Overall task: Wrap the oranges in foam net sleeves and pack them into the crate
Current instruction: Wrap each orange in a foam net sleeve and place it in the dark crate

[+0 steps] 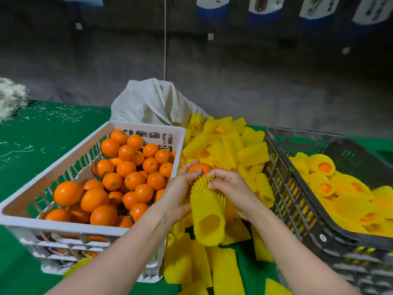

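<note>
Holding an orange (200, 168) at the far mouth of a foam net sleeve (207, 209), the left hand (179, 194) curls round the fruit while the right hand (232, 188) pinches the sleeve's rim. The fruit looks firm and slick, the net soft and stretchy, so it is best taken by the rim. Just right of the grip waits the dark crate (302, 201).

- The person's body shows as two arms and two hands; the rest lies outside the view.
- The left forearm (127, 252) is bare along its whole visible length, slim, with faint tendon lines near the wrist.
- The right forearm (297, 256) is bare in the same way.
- The left grip (178, 188) is a bare hand with slender fingers.
- The right grip (231, 188) is bare too.
</note>
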Demonstrator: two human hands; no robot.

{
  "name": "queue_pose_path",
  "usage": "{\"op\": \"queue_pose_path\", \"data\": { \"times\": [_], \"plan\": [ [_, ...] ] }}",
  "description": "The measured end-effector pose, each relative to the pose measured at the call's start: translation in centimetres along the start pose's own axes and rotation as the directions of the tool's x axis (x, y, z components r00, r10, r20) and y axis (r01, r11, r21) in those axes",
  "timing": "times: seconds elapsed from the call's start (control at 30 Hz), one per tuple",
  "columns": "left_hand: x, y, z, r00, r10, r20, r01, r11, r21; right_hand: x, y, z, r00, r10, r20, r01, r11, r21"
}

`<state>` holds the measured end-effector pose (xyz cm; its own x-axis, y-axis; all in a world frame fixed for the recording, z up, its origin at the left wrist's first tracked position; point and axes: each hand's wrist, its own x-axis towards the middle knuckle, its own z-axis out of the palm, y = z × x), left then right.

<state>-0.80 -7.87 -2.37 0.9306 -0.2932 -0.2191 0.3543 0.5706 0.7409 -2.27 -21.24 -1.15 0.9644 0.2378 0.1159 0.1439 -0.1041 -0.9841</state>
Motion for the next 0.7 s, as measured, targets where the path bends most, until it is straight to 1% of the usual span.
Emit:
{"op": "queue_pose_path", "data": {
  "times": [0.1,0.13,0.2,0.27,0.33,0.4,0.43,0.5,0.53,0.6,0.67,0.7],
  "plan": [
    [-0.1,-1.1,0.8,1.000,0.018,0.002,-0.018,0.999,0.039,-0.6,0.3,-1.6,0.985,-0.133,-0.108,0.107,0.971,-0.215],
    [-0.1,-1.4,1.0,1.000,0.017,-0.001,-0.017,0.999,0.045,-0.7,0.3,-2.2,0.975,-0.180,-0.134,0.140,0.955,-0.263],
    [0.0,-2.0,1.5,1.000,-0.005,0.016,0.005,1.000,0.004,-0.8,0.3,-3.5,0.961,-0.229,-0.151,0.181,0.942,-0.282],
    [-0.2,-2.4,2.1,0.995,-0.026,0.097,0.028,1.000,-0.013,-0.8,0.5,-4.5,0.958,-0.230,-0.169,0.186,0.952,-0.245],
    [-0.3,-2.7,2.4,0.988,-0.002,0.153,-0.008,0.998,0.061,-0.9,0.9,-5.1,0.947,-0.222,-0.233,0.167,0.958,-0.234],
    [-0.3,-3.0,2.6,0.990,0.059,0.126,-0.076,0.988,0.134,-1.1,1.5,-5.1,0.920,-0.230,-0.318,0.149,0.954,-0.258],
    [-0.3,-3.2,2.7,0.992,0.082,0.093,-0.094,0.987,0.131,-1.3,1.8,-4.8,0.902,-0.248,-0.355,0.154,0.950,-0.272],
    [-0.1,-3.8,3.1,0.993,0.105,0.046,-0.107,0.993,0.050,-1.9,2.2,-3.9,0.853,-0.326,-0.407,0.216,0.932,-0.292],
    [0.0,-4.2,3.4,0.994,0.101,0.050,-0.101,0.995,-0.014,-2.1,2.4,-3.4,0.816,-0.382,-0.433,0.258,0.912,-0.320],
    [0.1,-4.7,4.0,0.993,0.061,0.099,-0.046,0.987,-0.153,-2.4,3.1,-2.4,0.749,-0.487,-0.448,0.320,0.859,-0.399],
    [0.2,-5.1,4.3,0.992,0.018,0.128,0.011,0.975,-0.223,-2.5,3.5,-2.0,0.728,-0.539,-0.423,0.359,0.827,-0.434],
    [0.4,-5.3,4.2,0.993,0.019,0.117,0.008,0.974,-0.228,-2.4,3.6,-2.1,0.728,-0.549,-0.411,0.374,0.820,-0.433]
  ]
}}
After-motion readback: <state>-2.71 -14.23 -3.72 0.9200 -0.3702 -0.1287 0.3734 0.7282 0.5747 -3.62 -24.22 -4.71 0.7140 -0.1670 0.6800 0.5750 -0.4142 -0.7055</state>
